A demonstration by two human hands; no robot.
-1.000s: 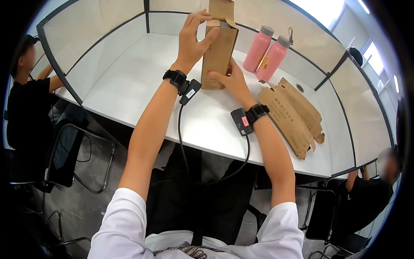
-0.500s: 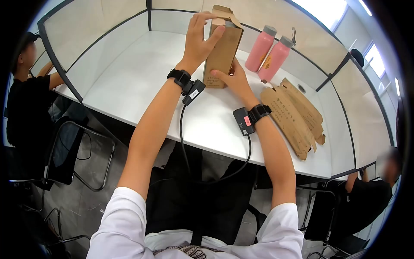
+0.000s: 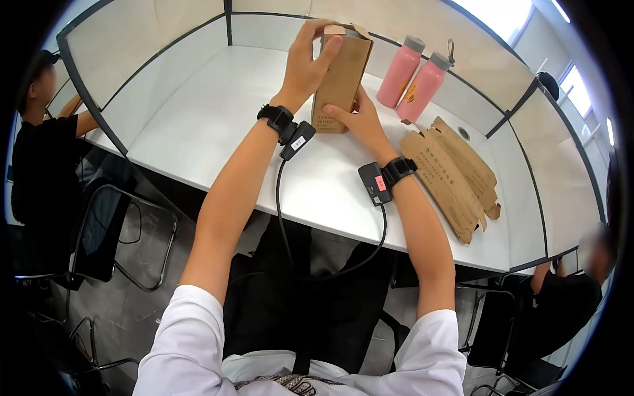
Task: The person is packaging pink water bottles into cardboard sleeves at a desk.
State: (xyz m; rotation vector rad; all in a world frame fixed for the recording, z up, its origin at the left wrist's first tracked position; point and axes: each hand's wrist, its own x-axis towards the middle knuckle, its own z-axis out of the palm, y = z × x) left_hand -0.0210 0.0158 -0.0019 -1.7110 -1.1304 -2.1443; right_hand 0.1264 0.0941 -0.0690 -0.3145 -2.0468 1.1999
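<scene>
A tall brown cardboard box stands upright on the white table, with printed lettering near its base. My left hand is closed on the upper left of the box, thumb on its front face and fingers over the top edge. Lower down, my right hand wraps around the right side, thumb across the front. Small flaps stick out at the top of the box. A greyish patch shows between them, too little to name. Just right of the box stand two pink bottles with grey lids.
Flattened brown cartons lie on the right of the white table, near a round cable hole. Low partitions enclose the table. Cables hang from both wrist devices. Seated people in black are at the far left and far right.
The larger top flap, which stood up behind the box opening, is now lower and mostly out of sight. Both hands keep nearly the same places on the box.
</scene>
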